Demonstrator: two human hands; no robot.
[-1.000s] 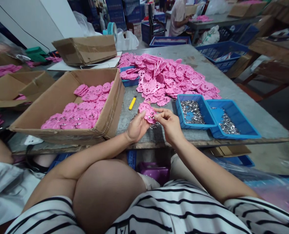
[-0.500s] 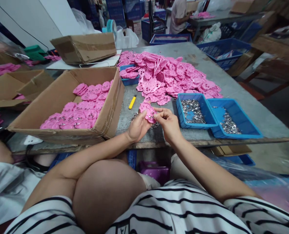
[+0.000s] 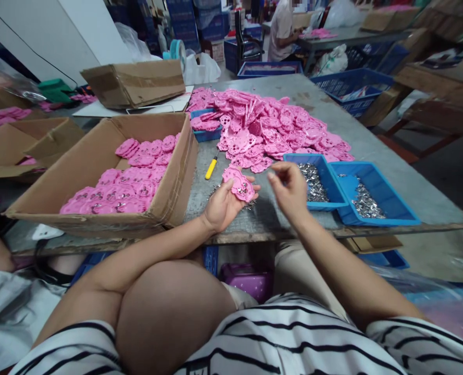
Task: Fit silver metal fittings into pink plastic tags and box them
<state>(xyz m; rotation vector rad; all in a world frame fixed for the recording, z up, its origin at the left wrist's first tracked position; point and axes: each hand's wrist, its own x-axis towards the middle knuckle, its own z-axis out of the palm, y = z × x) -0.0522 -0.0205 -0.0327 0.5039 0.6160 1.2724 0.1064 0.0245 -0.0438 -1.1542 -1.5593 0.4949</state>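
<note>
In my left hand lies a pink plastic piece with small metal parts on it, held between thumb and palm above the table's front edge. My right hand is apart from it, to the right, beside the nearer blue tray of small shiny metal parts. Its fingers are curled with thumb and index close together; whether anything tiny is between them cannot be made out. A yellow-handled screwdriver lies on the table behind my left hand. More small metal bits lie partly hidden under that hand.
A big heap of pink pieces covers the table's middle. At left stands an open cardboard box with rows of pink pieces. A second blue tray of metal parts is at right. Another person sits at a far table.
My right hand has left the pink piece and moved right, toward the nearer blue tray. My left hand keeps the piece, its fingers now more opened out beneath it.
</note>
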